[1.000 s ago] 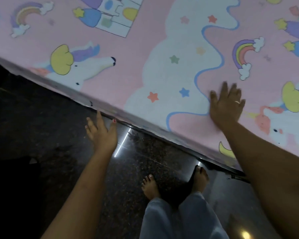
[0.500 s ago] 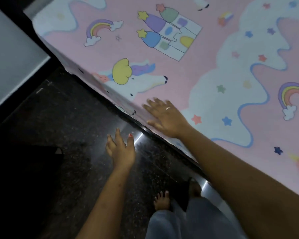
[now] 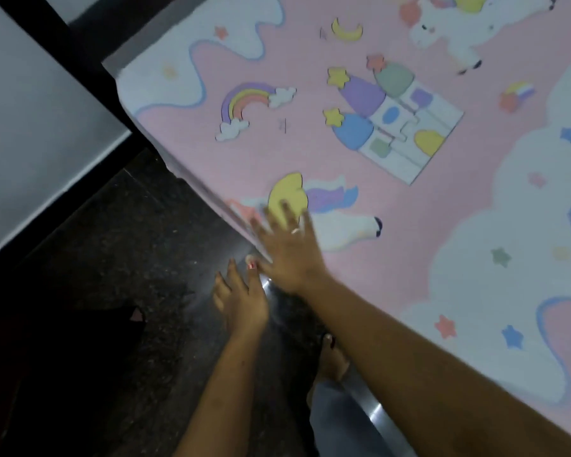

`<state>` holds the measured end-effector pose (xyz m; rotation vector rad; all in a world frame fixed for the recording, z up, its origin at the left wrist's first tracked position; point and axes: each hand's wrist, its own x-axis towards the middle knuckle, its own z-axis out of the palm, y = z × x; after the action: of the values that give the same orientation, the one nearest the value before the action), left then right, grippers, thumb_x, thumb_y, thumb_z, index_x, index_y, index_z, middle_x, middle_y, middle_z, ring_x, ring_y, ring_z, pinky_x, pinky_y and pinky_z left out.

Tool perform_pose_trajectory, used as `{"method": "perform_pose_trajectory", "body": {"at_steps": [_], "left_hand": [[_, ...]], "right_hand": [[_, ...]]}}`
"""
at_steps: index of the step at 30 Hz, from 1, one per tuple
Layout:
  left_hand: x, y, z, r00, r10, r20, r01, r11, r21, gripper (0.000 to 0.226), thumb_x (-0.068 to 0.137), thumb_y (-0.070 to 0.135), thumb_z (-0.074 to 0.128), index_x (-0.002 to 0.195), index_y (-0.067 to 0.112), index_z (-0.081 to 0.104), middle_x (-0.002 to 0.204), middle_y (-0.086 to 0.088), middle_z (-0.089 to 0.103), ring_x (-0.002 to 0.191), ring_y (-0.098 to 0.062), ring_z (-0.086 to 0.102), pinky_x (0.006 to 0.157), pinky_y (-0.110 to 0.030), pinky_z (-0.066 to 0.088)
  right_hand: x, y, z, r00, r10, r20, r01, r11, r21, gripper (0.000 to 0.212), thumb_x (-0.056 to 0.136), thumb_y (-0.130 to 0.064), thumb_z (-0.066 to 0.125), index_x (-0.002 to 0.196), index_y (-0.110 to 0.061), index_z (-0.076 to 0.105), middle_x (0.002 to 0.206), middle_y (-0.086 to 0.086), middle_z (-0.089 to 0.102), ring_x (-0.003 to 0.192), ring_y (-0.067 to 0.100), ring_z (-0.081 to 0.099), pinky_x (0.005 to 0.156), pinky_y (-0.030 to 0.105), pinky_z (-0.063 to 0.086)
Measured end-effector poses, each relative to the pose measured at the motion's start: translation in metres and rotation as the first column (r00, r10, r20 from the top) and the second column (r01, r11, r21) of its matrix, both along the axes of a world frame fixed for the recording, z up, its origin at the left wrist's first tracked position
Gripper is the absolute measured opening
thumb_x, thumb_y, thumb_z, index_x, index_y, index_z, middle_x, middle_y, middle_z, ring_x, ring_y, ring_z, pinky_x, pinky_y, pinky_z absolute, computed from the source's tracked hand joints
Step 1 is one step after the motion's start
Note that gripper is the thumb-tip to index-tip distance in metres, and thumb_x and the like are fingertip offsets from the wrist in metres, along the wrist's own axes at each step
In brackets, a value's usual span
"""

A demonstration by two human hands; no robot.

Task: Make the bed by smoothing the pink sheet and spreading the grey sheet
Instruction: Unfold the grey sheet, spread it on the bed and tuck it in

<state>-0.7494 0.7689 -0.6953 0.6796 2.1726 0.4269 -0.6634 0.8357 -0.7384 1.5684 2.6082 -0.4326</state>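
1. The pink sheet (image 3: pixel 393 272) is cut off at the top and right of the view, so we see only one corner stretch of the bed. Our right forearm also runs out at the lower right.
2. The right hand (image 3: pixel 287 252) is blurred, and its fingers (image 3: pixel 305 222) smear into the print, though a pale ring (image 3: pixel 295 230) shows on one. A dark shape (image 3: pixel 89 331) low on the left is too dim to make out.
3. The floor (image 3: pixel 129 239) is dark, speckled, polished stone. A bare foot (image 3: pixel 332 361) and a grey-blue trouser leg (image 3: pixel 337 420) show on it, partly behind the forearm.
4. The sheet looks like smooth matte cloth lying flat on the bed. It carries pastel prints: a unicorn (image 3: pixel 343 225), a castle (image 3: pixel 396 127), a rainbow (image 3: pixel 248 103) and white clouds with stars.
5. The right hand rests palm-down on the sheet at its near edge, fingers spread straight and gripping nothing. The left hand (image 3: pixel 241 301) hangs over the floor just beside it, fingers straight and empty.
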Motion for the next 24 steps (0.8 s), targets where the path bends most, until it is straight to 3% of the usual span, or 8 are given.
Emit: {"method": "perform_pose_trajectory", "body": {"at_steps": [2, 4, 6, 8, 11, 14, 20, 24], "left_hand": [[-0.01, 0.027, 0.01, 1.0, 0.025, -0.009, -0.025, 1.0, 0.01, 0.055, 0.099, 0.045, 0.031, 0.149, 0.025, 0.023, 0.158, -0.011, 0.01, 0.144, -0.026, 0.007, 0.114, -0.033, 0.006], [-0.024, 0.051, 0.02, 0.999, 0.051, -0.019, -0.049, 0.997, 0.057, 0.055, 0.099, 0.046, 0.03, 0.149, 0.026, 0.022, 0.158, -0.009, 0.009, 0.145, -0.025, 0.006, 0.114, -0.034, 0.005], [-0.04, 0.072, 0.026, 0.997, 0.064, -0.037, -0.059, 0.988, 0.141, 0.054, 0.098, 0.046, 0.031, 0.149, 0.028, 0.024, 0.159, -0.007, 0.008, 0.144, -0.025, 0.006, 0.115, -0.035, 0.007], [-0.055, 0.086, 0.027, 0.995, 0.091, -0.04, -0.082, 0.979, 0.185, 0.054, 0.098, 0.047, 0.032, 0.148, 0.03, 0.025, 0.159, -0.004, 0.009, 0.144, -0.025, 0.005, 0.115, -0.038, 0.01], [-0.073, 0.102, 0.019, 0.99, 0.144, 0.003, -0.142, 0.977, 0.16, 0.055, 0.097, 0.05, 0.03, 0.148, 0.031, 0.024, 0.159, -0.002, 0.007, 0.144, -0.026, 0.003, 0.115, -0.042, 0.011], [-0.082, 0.114, 0.002, 0.992, 0.124, 0.03, -0.127, 0.987, 0.101, 0.055, 0.097, 0.049, 0.03, 0.149, 0.03, 0.023, 0.159, -0.005, 0.009, 0.144, -0.026, 0.005, 0.115, -0.041, 0.01], [-0.107, 0.155, -0.013, 0.993, 0.023, 0.115, -0.027, 0.999, 0.028, 0.057, 0.096, 0.055, 0.025, 0.149, 0.035, 0.018, 0.159, 0.001, 0.005, 0.145, -0.024, 0.002, 0.114, -0.047, 0.012], [-0.155, 0.183, -0.013, 0.995, -0.006, 0.103, -0.005, 0.995, 0.099, 0.055, 0.096, 0.053, 0.028, 0.148, 0.036, 0.018, 0.159, 0.001, 0.006, 0.145, -0.022, 0.001, 0.115, -0.043, 0.009]], "right_hand": [[-0.009, 0.013, 0.006, 0.952, 0.281, -0.122, -0.284, 0.959, -0.011, 0.06, 0.09, -0.047, 0.028, 0.144, -0.026, 0.04, 0.153, 0.001, 0.035, 0.143, 0.028, 0.027, 0.114, 0.053, 0.012], [-0.003, 0.036, 0.007, 0.881, 0.368, -0.298, -0.373, 0.927, 0.042, 0.056, 0.091, -0.043, 0.037, 0.141, -0.019, 0.046, 0.148, 0.005, 0.042, 0.138, 0.027, 0.036, 0.113, 0.042, 0.021], [0.012, 0.068, 0.008, 0.917, 0.159, -0.367, -0.148, 0.987, 0.057, 0.057, 0.092, -0.044, 0.038, 0.142, -0.018, 0.044, 0.149, 0.007, 0.041, 0.139, 0.027, 0.034, 0.114, 0.038, 0.019], [0.041, 0.105, 0.005, 0.919, -0.191, -0.344, 0.216, 0.976, 0.035, 0.062, 0.091, -0.047, 0.031, 0.144, -0.016, 0.04, 0.151, 0.01, 0.037, 0.14, 0.031, 0.031, 0.113, 0.04, 0.018], [0.076, 0.141, -0.002, 0.864, -0.492, -0.107, 0.494, 0.869, -0.009, 0.073, 0.091, -0.056, 0.014, 0.151, -0.017, 0.023, 0.158, 0.01, 0.021, 0.145, 0.031, 0.018, 0.116, 0.049, 0.017], [0.06, 0.144, -0.012, 0.869, -0.492, 0.058, 0.494, 0.87, -0.013, 0.076, 0.088, -0.062, 0.001, 0.153, -0.024, 0.009, 0.161, 0.005, 0.009, 0.148, 0.025, 0.008, 0.115, 0.052, 0.008], [-0.046, 0.137, -0.014, 0.895, -0.445, -0.044, 0.446, 0.895, 0.011, 0.07, 0.093, -0.062, 0.003, 0.152, -0.029, 0.016, 0.159, 0.0, 0.018, 0.147, 0.027, 0.014, 0.115, 0.056, 0.009], [-0.127, 0.154, -0.01, 0.91, -0.406, -0.088, 0.412, 0.909, 0.063, 0.068, 0.093, -0.061, 0.022, 0.151, -0.025, 0.026, 0.156, 0.004, 0.027, 0.144, 0.032, 0.022, 0.112, 0.06, 0.018]]}}
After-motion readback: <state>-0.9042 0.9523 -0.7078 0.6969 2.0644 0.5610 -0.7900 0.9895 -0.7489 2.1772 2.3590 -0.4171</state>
